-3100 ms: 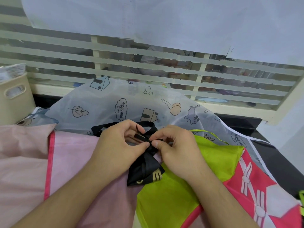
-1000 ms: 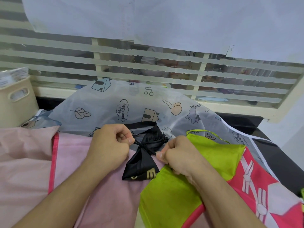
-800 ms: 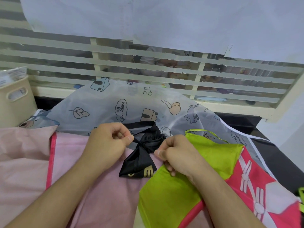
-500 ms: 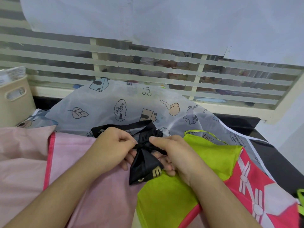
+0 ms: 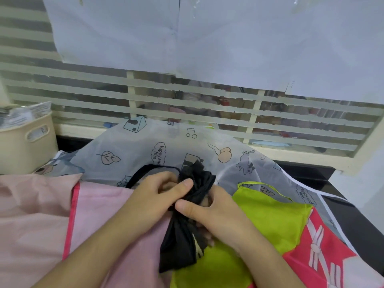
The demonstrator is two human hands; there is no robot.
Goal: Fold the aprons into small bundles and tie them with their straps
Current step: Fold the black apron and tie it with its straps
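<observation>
My own hands cover the waist of the black apron bundle (image 5: 182, 235), so I cannot see whether a knot sits there. My right fingers are mostly tucked under the cloth; only the thumb and a few fingertips show. The lower left and right of the view are filled by my forearms, and the far right edge of the black tabletop (image 5: 353, 221) runs out of frame.

The bundle is a dark, shiny roll, cinched in the middle and flaring at both ends — a gathered ruffle at the far end, a wider flap with a pale printed mark toward me. My left hand (image 5: 158, 196) pinches the gathered middle, thumb pressed across the top. My right hand (image 5: 216, 213) is curled round the same waist from the other side, thumb on top, touching the left thumb's side of the cloth. A thin black strap (image 5: 145, 171) loops out from behind my left hand toward the far side.

The bundle lies over the seam where a pink apron (image 5: 52, 215) on the left meets a lime green apron (image 5: 270, 215) on the right. Beyond it spreads a translucent grey apron (image 5: 135, 156) printed with cartoons. A red patterned apron (image 5: 324, 256) lies at the near right. A cream basket (image 5: 22, 142) stands at the far left corner, below the striped window (image 5: 187, 100) with white paper sheets (image 5: 207, 38) over it.
</observation>
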